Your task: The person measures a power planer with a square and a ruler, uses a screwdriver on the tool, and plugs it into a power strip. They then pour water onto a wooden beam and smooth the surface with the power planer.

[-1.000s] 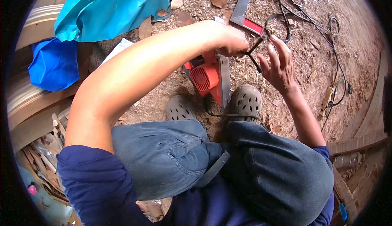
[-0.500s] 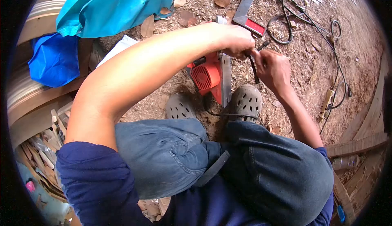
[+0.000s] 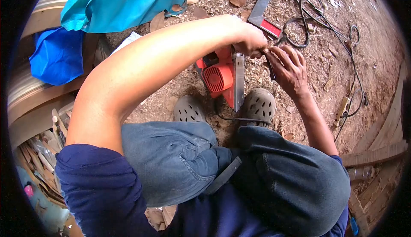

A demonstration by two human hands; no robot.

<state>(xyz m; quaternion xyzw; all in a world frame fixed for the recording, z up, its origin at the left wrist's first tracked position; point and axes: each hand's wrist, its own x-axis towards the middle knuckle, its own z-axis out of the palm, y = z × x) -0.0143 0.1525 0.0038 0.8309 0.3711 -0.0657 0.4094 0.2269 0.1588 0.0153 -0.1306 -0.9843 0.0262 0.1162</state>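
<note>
A red electric planer (image 3: 218,76) lies on the ground between my feet, its long metal sole edge facing right. My left hand (image 3: 251,40) is closed above the planer's far end and hides that part; what its fingers grip is hidden. Against its fingertips, my right hand (image 3: 291,68) bends its fingers and thumb round a thin black bar-like tool (image 3: 271,69), whose lower end sticks out below. Just beyond the hands lies a try square (image 3: 264,6) with a red inset in its stock.
Black cable (image 3: 327,23) loops over the shavings at the right, near a pale power strip (image 3: 342,108). A turquoise bag (image 3: 124,6) and a blue bag (image 3: 58,57) are at the left. Scrap wood (image 3: 40,164) is piled at lower left; boards (image 3: 376,153) lie at the right.
My right hand has turned, its fingers now more spread over the black tool. The tool's upper end, seen earlier above the fingers, is now covered. The left hand has shifted slightly down.
</note>
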